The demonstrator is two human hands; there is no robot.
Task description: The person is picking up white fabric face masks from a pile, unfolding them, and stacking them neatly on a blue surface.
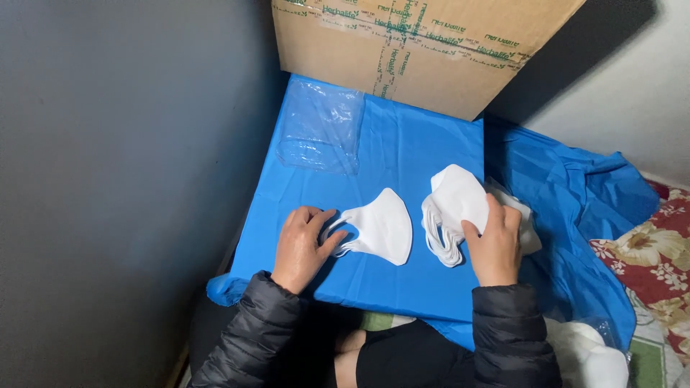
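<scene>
A single folded white face mask (383,226) lies flat on the blue plastic sheet (402,147). My left hand (303,246) rests at its left end, fingers pinching the white ear loop. To the right sits a stack of several white masks (453,205), their ear loops hanging at the lower left. My right hand (494,241) lies on top of that stack, fingers spread over the masks and pressing them down.
A clear plastic bag (321,126) lies at the back left of the sheet. A taped cardboard box (424,43) stands behind it. A grey wall (122,158) runs along the left. A floral cloth (658,251) and more white material (593,352) lie at the right.
</scene>
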